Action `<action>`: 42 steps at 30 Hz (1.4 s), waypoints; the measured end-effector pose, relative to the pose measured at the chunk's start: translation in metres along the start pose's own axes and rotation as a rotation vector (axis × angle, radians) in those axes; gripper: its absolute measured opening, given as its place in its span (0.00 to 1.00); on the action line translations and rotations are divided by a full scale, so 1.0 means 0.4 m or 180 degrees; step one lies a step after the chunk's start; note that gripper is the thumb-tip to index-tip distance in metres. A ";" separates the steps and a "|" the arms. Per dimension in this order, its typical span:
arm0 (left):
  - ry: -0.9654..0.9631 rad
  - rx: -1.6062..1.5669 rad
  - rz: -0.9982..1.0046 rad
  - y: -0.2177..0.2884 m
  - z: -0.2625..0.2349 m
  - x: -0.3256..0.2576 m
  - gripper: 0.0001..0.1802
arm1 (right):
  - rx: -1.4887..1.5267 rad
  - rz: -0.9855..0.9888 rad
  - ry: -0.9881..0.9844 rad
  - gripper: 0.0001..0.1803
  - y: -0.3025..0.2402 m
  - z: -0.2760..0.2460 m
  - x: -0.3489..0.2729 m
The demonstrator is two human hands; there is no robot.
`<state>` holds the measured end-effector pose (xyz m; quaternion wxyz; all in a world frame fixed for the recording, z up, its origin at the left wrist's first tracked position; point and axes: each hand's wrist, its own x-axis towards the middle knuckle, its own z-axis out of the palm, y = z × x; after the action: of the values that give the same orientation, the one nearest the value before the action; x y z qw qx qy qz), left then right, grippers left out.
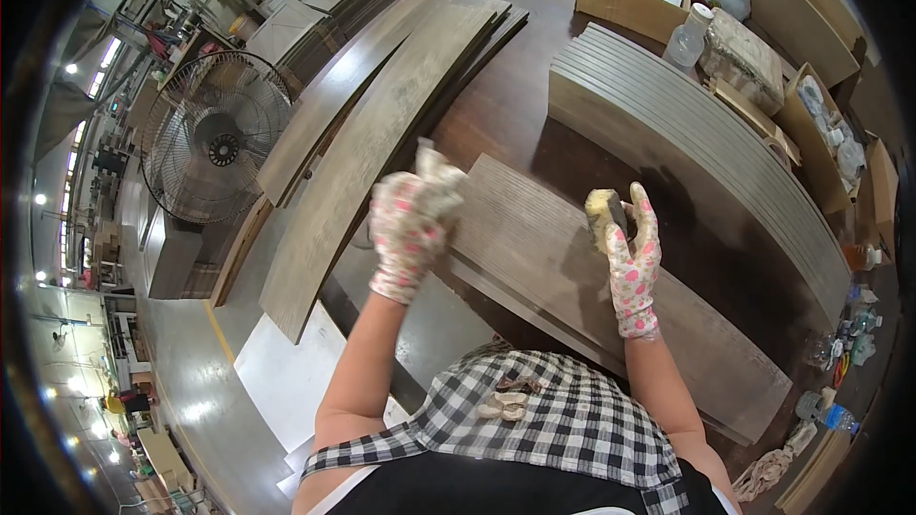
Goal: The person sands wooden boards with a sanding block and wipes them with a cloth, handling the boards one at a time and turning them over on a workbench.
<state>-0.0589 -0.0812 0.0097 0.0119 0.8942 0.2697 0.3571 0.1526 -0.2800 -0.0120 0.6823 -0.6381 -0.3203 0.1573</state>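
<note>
Both my hands wear white gloves with a pink floral print. My left hand (408, 234) is raised at the left end of a grey-brown wood plank (572, 238) and is smeared by motion. It is closed on a crumpled pale rag (439, 176). My right hand (634, 277), over the same plank, grips a yellow and dark sponge (600, 207) between thumb and fingers. The plank lies slanted in front of me on top of at least one other board, its grain showing.
Long planks (382, 114) are stacked at the left, beside a standing fan (222, 138). At the right, a row of planks stands on edge (687, 124). Behind it are a clear bottle (687, 38) and a cardboard box (625, 10). Several bottles line the right edge.
</note>
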 end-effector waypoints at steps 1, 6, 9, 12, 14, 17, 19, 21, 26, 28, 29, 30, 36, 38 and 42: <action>-0.0209 -0.0012 0.0203 0.037 0.012 -0.010 0.22 | 0.0075 0.0061 0.0031 0.32 0.002 0.001 0.000; -0.1026 0.0481 -0.0206 -0.066 -0.033 0.009 0.07 | 0.0150 0.0131 0.0059 0.30 -0.020 -0.008 0.000; -0.0353 -0.0062 -0.0533 -0.101 -0.067 0.026 0.08 | -0.0037 -0.0041 0.0043 0.29 0.001 0.002 0.000; -0.0466 -0.0454 -0.0080 0.005 -0.043 0.072 0.14 | 0.0026 0.0105 0.0135 0.30 -0.004 -0.003 0.000; -0.0979 -0.0789 0.0410 0.043 0.045 0.036 0.16 | 0.0283 0.0131 0.0237 0.31 -0.008 0.014 0.000; -0.1562 -0.0277 0.0860 0.142 0.090 0.073 0.24 | 0.0266 0.0158 0.0225 0.32 -0.009 0.008 -0.003; -0.1436 -0.0159 0.0932 0.149 0.154 0.101 0.25 | 0.0253 0.0179 0.0153 0.32 -0.010 0.009 -0.009; -0.1460 -0.0074 0.0723 0.144 0.194 0.148 0.24 | 0.0588 0.0220 0.0215 0.32 -0.011 0.002 -0.008; -0.1338 -0.0582 -0.0596 0.028 0.206 0.191 0.12 | 0.0504 0.0222 0.0256 0.32 -0.021 0.002 -0.010; -0.0306 -0.0517 0.0215 0.015 0.202 0.179 0.10 | 0.0436 0.0183 0.0342 0.31 -0.011 0.004 -0.006; -0.0134 -0.0365 0.0083 0.011 0.179 0.184 0.11 | 0.0541 0.0244 0.0308 0.31 -0.017 0.007 -0.005; 0.0031 -0.0219 -0.0056 0.021 0.149 0.199 0.12 | 0.0620 0.0295 0.0271 0.31 -0.016 0.002 -0.004; -0.0622 -0.0543 0.1117 0.124 0.156 0.048 0.17 | 0.0284 0.0174 0.0433 0.29 -0.012 0.007 0.001; -0.0722 -0.0544 0.0540 0.053 0.140 0.057 0.15 | 0.0213 0.0062 0.0446 0.28 0.007 -0.003 0.005; 0.0062 -0.0252 -0.0741 -0.101 0.042 -0.041 0.06 | -0.0095 0.0003 0.0214 0.27 -0.018 0.010 0.001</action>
<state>-0.0771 -0.0520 -0.0219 0.0859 0.8522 0.3575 0.3723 0.1492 -0.2776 -0.0049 0.6829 -0.6533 -0.2992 0.1314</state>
